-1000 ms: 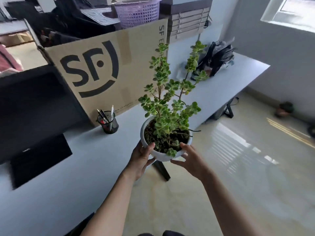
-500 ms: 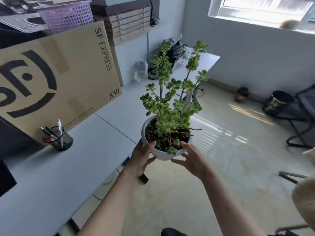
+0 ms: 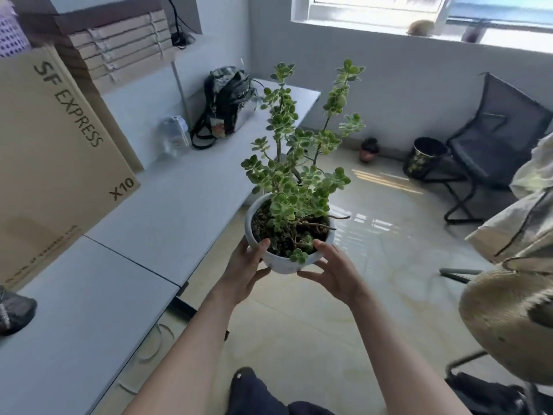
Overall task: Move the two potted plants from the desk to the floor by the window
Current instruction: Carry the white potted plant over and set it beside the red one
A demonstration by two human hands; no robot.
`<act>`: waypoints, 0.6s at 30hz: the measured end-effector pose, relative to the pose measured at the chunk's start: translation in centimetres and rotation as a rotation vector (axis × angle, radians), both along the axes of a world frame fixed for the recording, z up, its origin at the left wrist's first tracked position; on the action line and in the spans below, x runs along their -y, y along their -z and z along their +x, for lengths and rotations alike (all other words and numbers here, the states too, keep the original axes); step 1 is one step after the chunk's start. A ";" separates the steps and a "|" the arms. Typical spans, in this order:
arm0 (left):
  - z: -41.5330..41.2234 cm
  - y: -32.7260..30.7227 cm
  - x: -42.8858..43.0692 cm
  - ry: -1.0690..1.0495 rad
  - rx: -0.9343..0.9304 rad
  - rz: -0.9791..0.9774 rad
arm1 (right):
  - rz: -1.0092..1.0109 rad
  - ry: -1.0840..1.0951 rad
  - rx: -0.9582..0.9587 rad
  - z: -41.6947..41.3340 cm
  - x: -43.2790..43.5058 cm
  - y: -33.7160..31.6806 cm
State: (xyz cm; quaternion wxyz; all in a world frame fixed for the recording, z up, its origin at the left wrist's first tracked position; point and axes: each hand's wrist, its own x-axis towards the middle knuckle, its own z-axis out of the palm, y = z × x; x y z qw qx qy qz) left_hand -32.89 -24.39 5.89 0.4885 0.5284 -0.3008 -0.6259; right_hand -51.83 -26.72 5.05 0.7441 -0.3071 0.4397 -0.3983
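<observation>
A leafy green succulent in a round white pot (image 3: 282,265) is held in the air beyond the edge of the white desk (image 3: 167,211), above the floor. My left hand (image 3: 245,271) cups the pot's left side, thumb on the rim. My right hand (image 3: 335,271) grips its right side, thumb near the rim. A small plant in a reddish-brown pot (image 3: 369,149) stands on the floor against the wall below the window (image 3: 419,10).
A black backpack (image 3: 227,103) and a plastic bottle (image 3: 175,134) sit at the desk's far end. A large cardboard box (image 3: 57,151) leans on the left. A black bin (image 3: 426,157) and a folding chair (image 3: 493,139) stand by the wall. A straw hat (image 3: 508,319) is at the right.
The view has turned right, from the desk toward the window. The potted plant stays gripped in both hands and has been carried off the desk, out over the floor.
</observation>
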 end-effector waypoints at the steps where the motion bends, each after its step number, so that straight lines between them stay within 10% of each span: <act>1: -0.3 0.1 0.9 0.018 -0.001 -0.003 | 0.000 0.011 0.000 -0.4 0.7 0.1; 18: -4.5 0.3 24.1 0.311 -0.031 0.005 | -0.015 0.257 -0.033 -4.9 18.6 0.3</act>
